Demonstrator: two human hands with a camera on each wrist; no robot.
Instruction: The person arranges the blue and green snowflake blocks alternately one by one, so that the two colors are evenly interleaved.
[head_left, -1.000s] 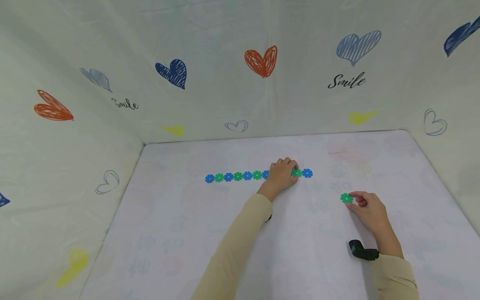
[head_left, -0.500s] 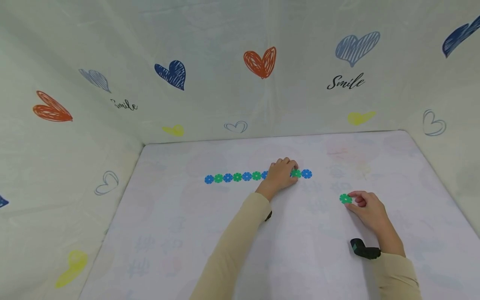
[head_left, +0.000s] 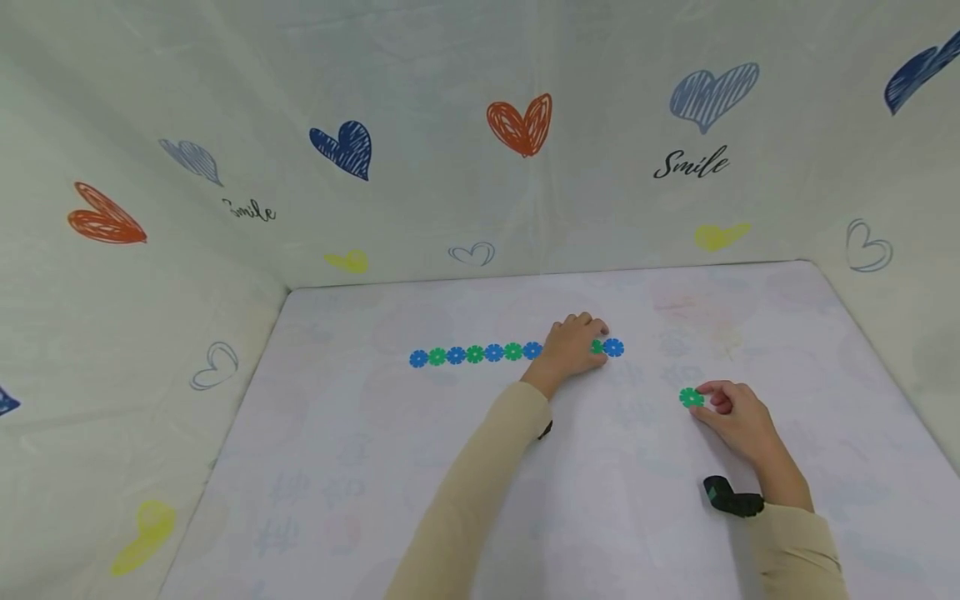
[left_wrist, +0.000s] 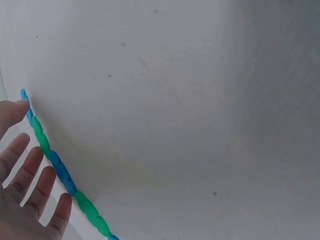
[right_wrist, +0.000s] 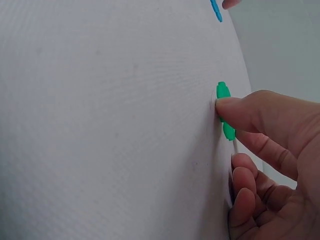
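Blue and green plastic snowflake discs form a straight row [head_left: 475, 354] across the white table. Over its right part lies my left hand [head_left: 573, 346], hiding some of the discs. Thumb and index finger straddle the row near the blue end disc [head_left: 613, 347]; in the left wrist view the thumb [left_wrist: 14, 112] overlaps a blue disc, and the other fingers spread along the row. To the right and closer to me, my right hand [head_left: 738, 417] pinches a single green snowflake disc [head_left: 692, 397] between thumb and index finger, the others curled in. That disc stands apart from the row.
The white table [head_left: 360, 500] reaches back to a pale curtain [head_left: 420, 208] printed with hearts and "Smile". Curtain also hangs along both sides. A black camera mount [head_left: 731, 497] sits on the right wrist.
My left hand has shifted slightly right along the row, uncovering more of a blue disc on its left and covering part of the green one. The right hand stays nearly still with its disc.
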